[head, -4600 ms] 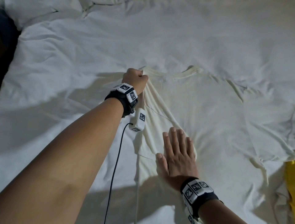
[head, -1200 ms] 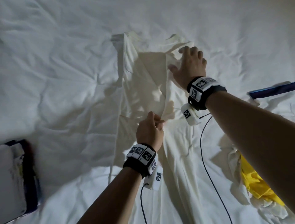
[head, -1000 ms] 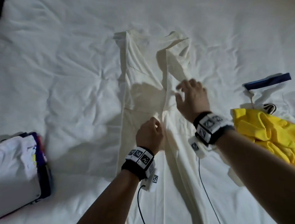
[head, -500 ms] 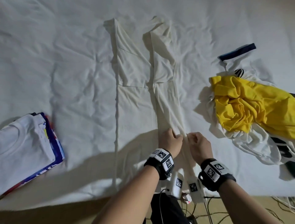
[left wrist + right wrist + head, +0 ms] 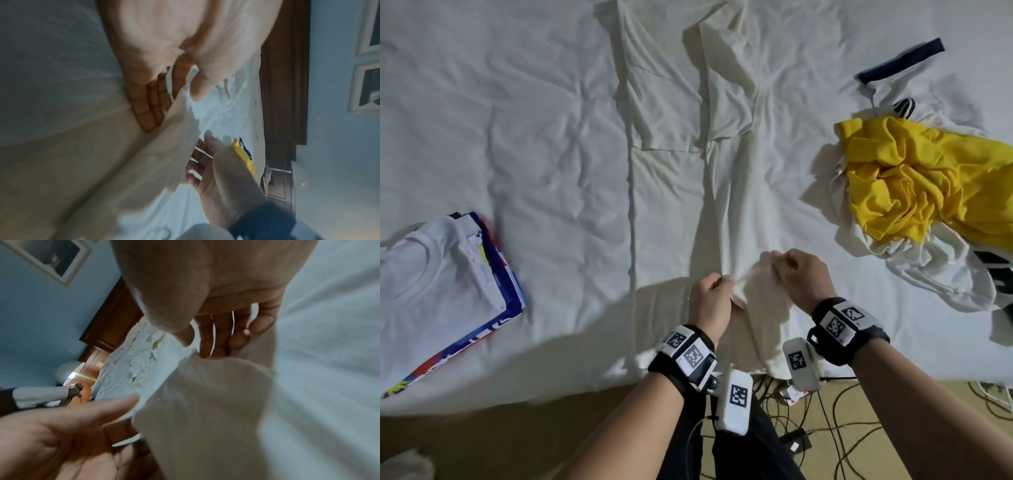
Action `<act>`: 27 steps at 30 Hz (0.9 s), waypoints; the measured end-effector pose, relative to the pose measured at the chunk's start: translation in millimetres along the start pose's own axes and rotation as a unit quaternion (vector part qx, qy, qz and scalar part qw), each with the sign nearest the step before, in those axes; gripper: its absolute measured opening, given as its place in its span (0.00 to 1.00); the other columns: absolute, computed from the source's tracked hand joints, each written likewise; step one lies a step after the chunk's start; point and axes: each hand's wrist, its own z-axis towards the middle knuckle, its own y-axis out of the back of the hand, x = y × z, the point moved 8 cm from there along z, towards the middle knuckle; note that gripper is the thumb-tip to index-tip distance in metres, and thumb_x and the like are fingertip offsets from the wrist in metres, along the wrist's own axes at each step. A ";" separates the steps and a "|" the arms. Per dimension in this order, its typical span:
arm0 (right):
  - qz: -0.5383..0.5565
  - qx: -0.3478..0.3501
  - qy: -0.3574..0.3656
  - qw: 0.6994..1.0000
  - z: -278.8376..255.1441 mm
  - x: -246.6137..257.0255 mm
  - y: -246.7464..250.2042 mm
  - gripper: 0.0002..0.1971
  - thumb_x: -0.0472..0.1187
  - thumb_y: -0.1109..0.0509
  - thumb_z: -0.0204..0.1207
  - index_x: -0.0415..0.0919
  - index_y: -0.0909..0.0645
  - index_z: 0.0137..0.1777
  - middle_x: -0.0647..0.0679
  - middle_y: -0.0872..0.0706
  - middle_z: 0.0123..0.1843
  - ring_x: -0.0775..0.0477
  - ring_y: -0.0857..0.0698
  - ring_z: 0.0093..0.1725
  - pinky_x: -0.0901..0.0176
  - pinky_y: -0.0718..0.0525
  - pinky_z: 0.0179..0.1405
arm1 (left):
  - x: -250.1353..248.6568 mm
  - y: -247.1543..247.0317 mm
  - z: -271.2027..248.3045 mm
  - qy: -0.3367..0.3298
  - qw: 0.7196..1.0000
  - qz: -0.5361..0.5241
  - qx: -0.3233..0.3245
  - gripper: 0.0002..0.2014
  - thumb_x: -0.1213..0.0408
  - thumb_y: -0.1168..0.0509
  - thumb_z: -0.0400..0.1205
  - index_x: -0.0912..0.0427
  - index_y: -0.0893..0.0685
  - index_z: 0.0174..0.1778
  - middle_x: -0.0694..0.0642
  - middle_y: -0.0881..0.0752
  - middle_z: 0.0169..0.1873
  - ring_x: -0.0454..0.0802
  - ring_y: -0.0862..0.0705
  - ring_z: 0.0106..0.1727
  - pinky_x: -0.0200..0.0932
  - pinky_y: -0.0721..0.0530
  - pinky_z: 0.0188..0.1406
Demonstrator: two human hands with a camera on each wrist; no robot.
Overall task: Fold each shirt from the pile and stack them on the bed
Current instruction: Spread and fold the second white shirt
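Observation:
A cream shirt (image 5: pixel 671 192) lies lengthwise in the middle of the bed, both sides and sleeves folded inward into a long strip. My left hand (image 5: pixel 722 284) and right hand (image 5: pixel 780 263) are side by side at its lower hem, near the bed's front edge. Each pinches a bunch of the hem and holds it a little off the sheet. In the left wrist view the cloth (image 5: pixel 164 146) runs between thumb and fingers (image 5: pixel 148 110). In the right wrist view the fingers (image 5: pixel 218 340) are tucked behind the raised fabric (image 5: pixel 216 402).
A loose pile with a yellow shirt (image 5: pixel 928 178) on white garments (image 5: pixel 941 281) lies at the right. A folded stack (image 5: pixel 441 284), white shirt on top, sits at the left edge. Cables (image 5: pixel 832 428) lie on the floor below the bed's front edge.
Both hands have come down from the shirt's upper and middle part to its lower hem. Since half a second ago they have moved slightly apart and raised the hem.

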 end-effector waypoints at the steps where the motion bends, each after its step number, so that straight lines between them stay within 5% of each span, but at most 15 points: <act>1: -0.004 0.009 -0.001 1.000 -2.9 0.8 -2.2 0.20 0.56 0.36 0.86 0.42 0.20 0.38 0.48 0.15 0.36 0.43 0.18 0.39 0.53 0.26 0.35 | 1.9 -0.2 -5.7 0.019 1.000 -0.009 0.017 0.19 0.47 0.29 0.73 0.63 0.16 0.33 0.55 0.13 0.29 0.62 0.15 0.36 0.54 0.18 0.39; 6: -0.014 0.048 -0.017 0.999 -15.4 -6.6 -14.8 0.17 0.58 0.36 0.85 0.49 0.24 0.65 0.51 0.17 0.50 0.45 0.18 0.49 0.53 0.24 0.49 | 12.0 -16.1 -34.4 0.076 0.988 0.001 0.136 0.09 0.63 0.25 0.79 0.66 0.15 0.45 0.60 0.12 0.34 0.53 0.15 0.33 0.45 0.18 0.29; 12: -0.025 0.022 0.000 0.999 -20.2 -10.1 -16.3 0.17 0.53 0.34 0.85 0.45 0.24 0.38 0.50 0.16 0.36 0.47 0.20 0.37 0.56 0.30 0.31 | -2.8 -13.3 -47.1 -0.015 0.994 -0.035 0.105 0.17 0.57 0.31 0.74 0.70 0.25 0.37 0.59 0.23 0.31 0.51 0.26 0.36 0.46 0.27 0.39; 17: -0.001 -0.022 0.010 1.000 -30.5 -11.9 -15.9 0.13 0.50 0.39 0.88 0.44 0.26 0.45 0.47 0.17 0.38 0.39 0.18 0.40 0.49 0.25 0.39 | 6.6 -4.1 -47.3 -0.031 0.998 0.025 0.054 0.10 0.66 0.33 0.83 0.59 0.26 0.38 0.45 0.23 0.23 0.41 0.27 0.26 0.32 0.29 0.26; 21: -0.003 -0.062 0.031 0.998 -35.8 -7.9 -19.4 0.09 0.48 0.41 0.90 0.43 0.25 0.56 0.40 0.13 0.43 0.31 0.16 0.46 0.45 0.22 0.42 | 24.9 -3.7 -55.3 -0.027 0.989 0.116 0.092 0.10 0.66 0.31 0.82 0.48 0.24 0.52 0.46 0.16 0.40 0.48 0.15 0.44 0.41 0.17 0.45; 25: -0.017 -0.086 0.032 0.996 -41.4 -1.1 -28.2 0.11 0.53 0.44 0.90 0.47 0.29 0.61 0.40 0.11 0.50 0.31 0.14 0.50 0.44 0.22 0.45 | 40.8 10.4 -56.6 -0.063 0.974 0.211 0.061 0.16 0.68 0.36 0.83 0.53 0.33 0.31 0.48 0.27 0.25 0.53 0.27 0.30 0.51 0.27 0.35; 27: -0.059 -0.085 0.036 0.994 -45.3 1.6 -34.3 0.14 0.57 0.45 0.89 0.48 0.32 0.64 0.42 0.11 0.57 0.31 0.13 0.50 0.44 0.21 0.45 | 45.1 17.9 -58.0 -0.054 0.967 0.244 0.042 0.19 0.67 0.37 0.84 0.54 0.37 0.30 0.49 0.31 0.24 0.57 0.29 0.29 0.52 0.29 0.33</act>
